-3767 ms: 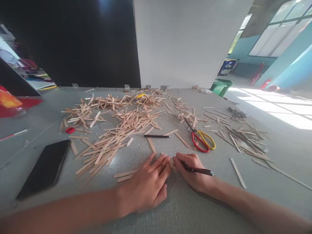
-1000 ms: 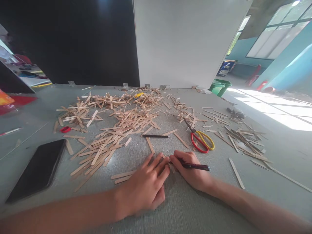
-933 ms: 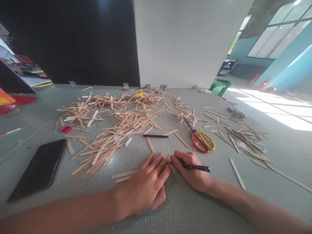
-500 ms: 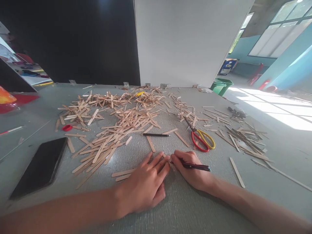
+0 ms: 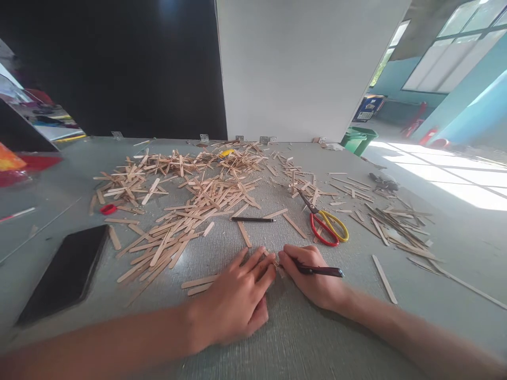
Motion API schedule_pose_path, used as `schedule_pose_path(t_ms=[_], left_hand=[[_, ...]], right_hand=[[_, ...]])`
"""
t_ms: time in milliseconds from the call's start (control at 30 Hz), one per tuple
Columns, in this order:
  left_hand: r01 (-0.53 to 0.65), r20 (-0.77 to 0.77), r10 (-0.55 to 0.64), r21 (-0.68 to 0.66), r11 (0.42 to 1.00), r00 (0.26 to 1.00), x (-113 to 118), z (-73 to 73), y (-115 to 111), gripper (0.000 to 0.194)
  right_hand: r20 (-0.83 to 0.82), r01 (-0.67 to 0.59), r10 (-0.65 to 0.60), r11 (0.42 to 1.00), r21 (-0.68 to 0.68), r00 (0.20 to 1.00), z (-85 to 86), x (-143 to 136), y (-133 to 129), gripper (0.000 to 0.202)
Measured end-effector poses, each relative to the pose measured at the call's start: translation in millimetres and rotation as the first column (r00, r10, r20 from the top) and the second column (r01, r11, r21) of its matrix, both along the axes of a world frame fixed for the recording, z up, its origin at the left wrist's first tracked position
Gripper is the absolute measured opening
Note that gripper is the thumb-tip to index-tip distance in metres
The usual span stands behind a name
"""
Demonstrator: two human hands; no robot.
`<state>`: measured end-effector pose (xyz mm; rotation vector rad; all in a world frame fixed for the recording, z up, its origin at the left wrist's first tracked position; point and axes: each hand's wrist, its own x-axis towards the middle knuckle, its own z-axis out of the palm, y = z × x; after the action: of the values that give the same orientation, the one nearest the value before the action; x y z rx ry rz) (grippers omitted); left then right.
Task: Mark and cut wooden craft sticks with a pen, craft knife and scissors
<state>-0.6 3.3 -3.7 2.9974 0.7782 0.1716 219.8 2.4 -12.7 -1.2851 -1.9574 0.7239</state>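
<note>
My right hand [image 5: 312,274] is closed around a dark pen-like tool [image 5: 322,271], its tip hidden near the fingertips. Beside it, my left hand [image 5: 243,295] presses down on the table with curled fingers, over a small wooden stick [image 5: 265,253] that is mostly covered. Two more sticks [image 5: 200,282] poke out from under the left hand's outer side. Just beyond the hands lie a black pen [image 5: 252,219] and a single stick [image 5: 244,234]. Scissors with red and yellow handles [image 5: 328,227] rest past my right hand.
Loose sticks [image 5: 214,195] are heaped across the grey table [image 5: 293,338]. A black phone [image 5: 63,274] and red ring [image 5: 108,209] lie left. Thin strips [image 5: 400,227] are scattered right. Black and white panels [image 5: 293,68] stand behind.
Both hands hold nearly the same pose and place. The view has shifted very slightly.
</note>
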Motion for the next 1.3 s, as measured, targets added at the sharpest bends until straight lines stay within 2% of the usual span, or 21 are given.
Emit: schedule_pose_path(t_ms=[333,1300], left_hand=[[-0.012,-0.017,0.011,-0.039,0.999,1.0,2.9,8.7,-0.5,0.047],[0.0,0.006,0.0,-0.037,0.999,1.0,0.6,5.7,-0.4,0.049]], right_hand=[[-0.076,0.087,-0.094,0.992,-0.097,0.993,-6.6,2.1,5.1,0.038],[-0.085,0.082,-0.095,0.987,-0.14,0.992,-4.9,0.3,6.9,0.032]])
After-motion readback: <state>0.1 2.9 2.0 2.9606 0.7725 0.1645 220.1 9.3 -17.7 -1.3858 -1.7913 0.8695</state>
